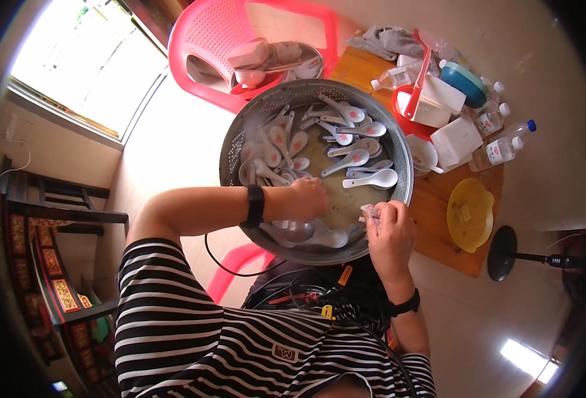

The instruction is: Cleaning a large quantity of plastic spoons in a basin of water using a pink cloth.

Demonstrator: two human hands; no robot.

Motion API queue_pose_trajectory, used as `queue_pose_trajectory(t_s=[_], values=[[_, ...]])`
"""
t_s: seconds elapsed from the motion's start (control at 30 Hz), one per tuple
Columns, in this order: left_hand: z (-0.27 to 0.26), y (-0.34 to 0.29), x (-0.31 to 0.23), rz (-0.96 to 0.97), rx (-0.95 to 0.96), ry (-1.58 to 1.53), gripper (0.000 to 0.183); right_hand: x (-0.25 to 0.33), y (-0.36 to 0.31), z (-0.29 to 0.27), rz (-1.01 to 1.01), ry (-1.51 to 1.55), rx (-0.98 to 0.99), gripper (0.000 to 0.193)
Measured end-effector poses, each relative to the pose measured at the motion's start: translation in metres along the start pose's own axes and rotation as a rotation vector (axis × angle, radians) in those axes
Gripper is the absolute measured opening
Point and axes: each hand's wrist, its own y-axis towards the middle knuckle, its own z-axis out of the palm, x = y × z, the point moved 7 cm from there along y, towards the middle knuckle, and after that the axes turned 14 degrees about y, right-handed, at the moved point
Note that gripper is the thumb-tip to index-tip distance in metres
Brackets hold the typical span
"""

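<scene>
A large grey metal basin (402, 149) with a perforated wall holds cloudy water and many white soup spoons with red flower prints. One group of spoons (278, 140) lies at the left, and another group (356, 158) is heaped at the right. More spoons (329, 239) lie near the front rim. My left hand (308, 199) reaches down into the basin beside the left group; motion blur hides its fingers and whatever they touch. At the near right rim, my right hand (392, 235) pinches a crumpled, pale cloth-like piece (371, 212).
A pink plastic chair (203, 33) behind the basin bears stacked bowls (250, 66). On the wooden table (432, 242) at the right are plastic bottles (499, 152), white boxes (455, 139), a red ladle (418, 86) and a yellow bowl (469, 215). Black cables (299, 288) bunch below the basin.
</scene>
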Motion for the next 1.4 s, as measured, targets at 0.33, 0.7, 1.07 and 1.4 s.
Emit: queue_pose_trajectory(t_s=[0.33, 0.7, 1.07, 1.4], values=[[-0.012, -0.01, 0.001, -0.008, 0.054, 0.047, 0.024, -0.001, 0.0, 0.0, -0.036, -0.006, -0.017, 0.024], [-0.071, -0.05, -0.004, -0.176, -0.105, -0.079, 0.033, 0.011, 0.004, -0.003, -0.061, 0.159, 0.024, 0.023], [-0.088, -0.052, -0.023, -0.165, -0.363, -0.855, 0.024, 0.038, 0.02, -0.021, -0.169, 0.252, 0.013, 0.041], [-0.09, -0.055, -0.024, -0.13, -0.484, -0.816, 0.022, 0.007, 0.01, -0.016, 0.191, 0.458, 0.213, 0.045]])
